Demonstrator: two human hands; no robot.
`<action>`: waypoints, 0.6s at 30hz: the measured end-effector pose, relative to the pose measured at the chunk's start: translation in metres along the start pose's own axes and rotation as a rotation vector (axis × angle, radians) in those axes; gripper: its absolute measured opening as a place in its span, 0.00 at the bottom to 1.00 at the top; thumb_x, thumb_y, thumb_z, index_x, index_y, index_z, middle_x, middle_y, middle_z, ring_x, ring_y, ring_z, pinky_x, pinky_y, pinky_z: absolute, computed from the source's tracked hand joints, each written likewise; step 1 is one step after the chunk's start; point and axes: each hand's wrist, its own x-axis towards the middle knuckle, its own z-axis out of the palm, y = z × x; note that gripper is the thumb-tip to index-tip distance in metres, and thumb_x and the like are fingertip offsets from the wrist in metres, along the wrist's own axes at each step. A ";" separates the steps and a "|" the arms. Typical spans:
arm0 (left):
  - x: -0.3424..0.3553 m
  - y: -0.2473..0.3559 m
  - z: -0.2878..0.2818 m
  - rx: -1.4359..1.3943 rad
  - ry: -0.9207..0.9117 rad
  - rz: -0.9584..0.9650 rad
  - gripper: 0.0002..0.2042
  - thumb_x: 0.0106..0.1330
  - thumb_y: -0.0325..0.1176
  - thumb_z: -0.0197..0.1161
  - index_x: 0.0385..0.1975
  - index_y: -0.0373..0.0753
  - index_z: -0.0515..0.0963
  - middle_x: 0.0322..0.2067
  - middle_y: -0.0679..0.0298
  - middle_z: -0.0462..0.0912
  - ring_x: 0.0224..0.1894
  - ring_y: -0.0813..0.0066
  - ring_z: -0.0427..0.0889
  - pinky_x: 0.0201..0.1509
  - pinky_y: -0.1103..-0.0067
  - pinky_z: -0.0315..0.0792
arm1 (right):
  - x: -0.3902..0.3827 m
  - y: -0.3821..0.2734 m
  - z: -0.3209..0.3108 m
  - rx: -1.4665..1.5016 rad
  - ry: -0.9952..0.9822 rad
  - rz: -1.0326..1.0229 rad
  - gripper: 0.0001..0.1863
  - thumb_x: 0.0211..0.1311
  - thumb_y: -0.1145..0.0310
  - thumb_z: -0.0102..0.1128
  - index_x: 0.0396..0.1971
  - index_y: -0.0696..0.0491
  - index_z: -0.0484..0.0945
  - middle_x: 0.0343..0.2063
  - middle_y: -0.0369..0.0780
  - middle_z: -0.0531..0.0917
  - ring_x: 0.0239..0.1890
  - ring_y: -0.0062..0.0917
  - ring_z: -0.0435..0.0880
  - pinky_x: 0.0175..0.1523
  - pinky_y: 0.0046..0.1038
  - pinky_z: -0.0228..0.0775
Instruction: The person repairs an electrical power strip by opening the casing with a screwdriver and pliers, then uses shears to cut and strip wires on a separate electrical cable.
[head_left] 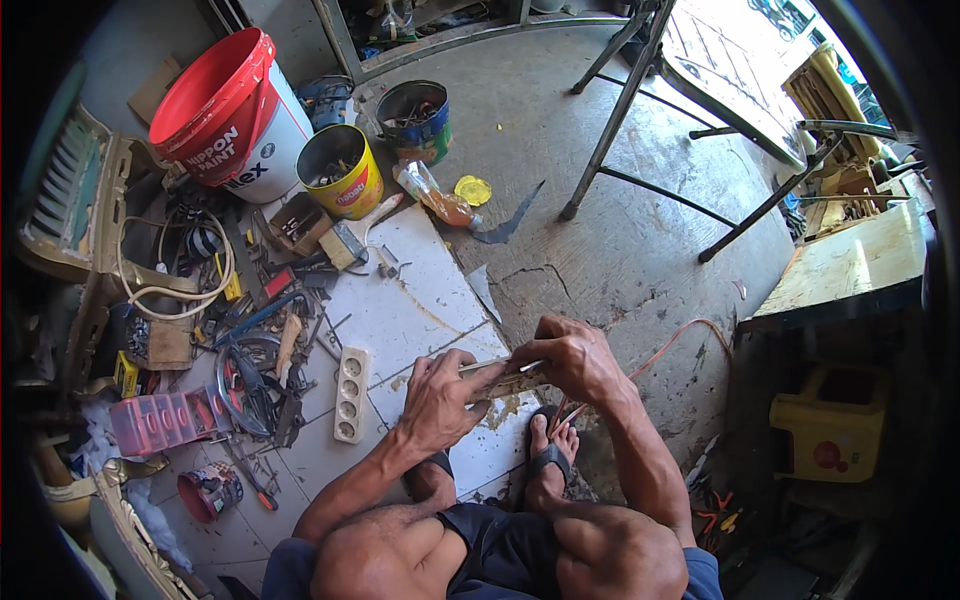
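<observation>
My left hand and my right hand meet in front of my knees, both with fingers closed. Between them is a thin, pale, rod-like piece, pinched in the left fingers. A small brownish flat piece shows under the right fingers; its kind is unclear, and the fingers cover much of it. To the left of my left hand, a white power strip with several sockets lies on the white tiles.
Tools and scraps crowd the left, around a pink plastic organizer box. A red-and-white paint bucket, a yellow tin and a blue-green tin stand beyond. Metal chair legs rise at far right; a yellow crate-like thing sits right.
</observation>
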 end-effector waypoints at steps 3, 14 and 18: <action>-0.003 -0.009 0.007 -0.048 -0.013 -0.066 0.27 0.53 0.33 0.73 0.58 0.53 0.82 0.45 0.57 0.78 0.52 0.62 0.77 0.57 0.65 0.62 | 0.006 0.002 0.008 -0.008 -0.023 0.004 0.16 0.49 0.74 0.65 0.39 0.40 0.88 0.27 0.38 0.76 0.34 0.36 0.81 0.36 0.37 0.74; -0.018 -0.041 0.034 0.006 0.047 -0.078 0.27 0.53 0.34 0.74 0.57 0.52 0.80 0.47 0.57 0.79 0.50 0.61 0.79 0.57 0.63 0.65 | 0.020 0.046 0.061 0.302 -0.118 0.062 0.09 0.61 0.66 0.68 0.41 0.43 0.89 0.27 0.38 0.76 0.34 0.33 0.79 0.39 0.35 0.71; -0.020 -0.047 0.031 -0.008 -0.021 -0.069 0.27 0.53 0.34 0.74 0.57 0.50 0.80 0.47 0.56 0.79 0.51 0.60 0.79 0.56 0.64 0.66 | 0.018 0.049 0.067 0.280 -0.137 0.031 0.09 0.61 0.65 0.68 0.41 0.43 0.88 0.28 0.38 0.76 0.35 0.33 0.79 0.40 0.35 0.71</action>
